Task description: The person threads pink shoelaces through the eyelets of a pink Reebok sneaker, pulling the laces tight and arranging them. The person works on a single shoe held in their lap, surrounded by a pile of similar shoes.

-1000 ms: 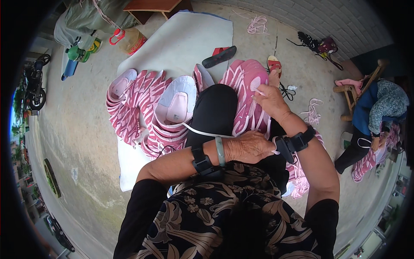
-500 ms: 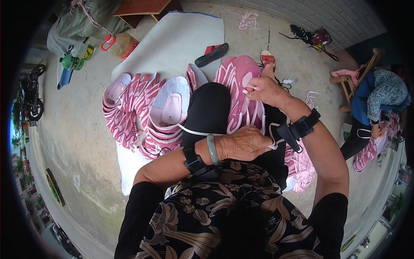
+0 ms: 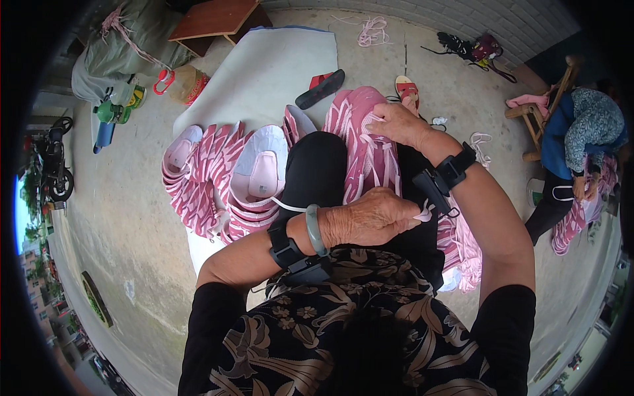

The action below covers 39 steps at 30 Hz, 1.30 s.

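A pink and white shoe upper (image 3: 374, 158) lies over my right thigh, with pale laces crossing its front. My right hand (image 3: 404, 125) is at its far end, fingers bent and fingertips against the lacing; what they pinch is hidden. Nearer my body, my left hand (image 3: 376, 216) is closed, with a pale pink shoelace (image 3: 426, 212) poking out past its fingertips. Left of my black-clad knee (image 3: 317, 168) stand nested rows of similar uppers (image 3: 198, 175), and a larger stack with a pale insole (image 3: 264, 173) facing up.
A white sheet (image 3: 264, 72) covers part of the concrete floor. Beyond it are a red-black sandal (image 3: 320, 89), loose pink laces (image 3: 374, 32), and a red-handled jug (image 3: 188, 86). More pink uppers (image 3: 465, 254) lie beside my right leg. At right sits a co-worker (image 3: 591, 132) near a wooden chair (image 3: 538, 122).
My right hand has moved onto the upper's far end; the lace end that showed in its pinch is now hidden. My left hand stays closed on its lace. The view has shifted slightly.
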Each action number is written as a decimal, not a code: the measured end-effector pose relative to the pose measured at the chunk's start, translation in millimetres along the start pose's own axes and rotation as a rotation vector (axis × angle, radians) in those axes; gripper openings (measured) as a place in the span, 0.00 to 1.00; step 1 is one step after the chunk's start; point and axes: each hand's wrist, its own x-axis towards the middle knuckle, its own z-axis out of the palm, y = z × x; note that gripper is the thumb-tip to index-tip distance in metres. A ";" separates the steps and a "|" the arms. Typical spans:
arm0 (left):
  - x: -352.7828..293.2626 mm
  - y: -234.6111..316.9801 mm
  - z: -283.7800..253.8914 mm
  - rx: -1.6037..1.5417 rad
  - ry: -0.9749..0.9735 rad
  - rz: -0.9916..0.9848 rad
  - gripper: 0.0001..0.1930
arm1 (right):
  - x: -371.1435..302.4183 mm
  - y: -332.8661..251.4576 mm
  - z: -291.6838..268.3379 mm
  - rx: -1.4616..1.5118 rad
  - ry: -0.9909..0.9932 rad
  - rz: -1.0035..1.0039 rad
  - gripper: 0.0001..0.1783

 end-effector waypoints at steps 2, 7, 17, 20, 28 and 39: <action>8.1 19.4 -6.0 -0.344 -0.069 -0.079 0.04 | -4.4 8.4 6.9 0.027 0.063 -0.035 0.12; 17.9 54.3 25.1 -0.362 -0.204 0.290 0.05 | -0.9 24.8 23.2 0.154 0.138 -0.040 0.16; 25.9 75.6 8.7 -0.105 -0.207 0.233 0.15 | -90.7 40.5 14.8 0.511 0.179 0.002 0.09; 31.7 75.5 8.5 -0.129 -0.221 0.237 0.17 | -122.8 21.3 29.6 0.416 0.374 -0.308 0.07; 38.9 76.5 16.2 -0.056 -0.178 0.276 0.18 | -90.7 -11.2 57.9 0.071 0.658 -0.504 0.14; 39.7 77.7 29.4 -0.139 -0.317 0.173 0.16 | -154.3 7.4 25.6 -0.026 0.336 -0.502 0.10</action>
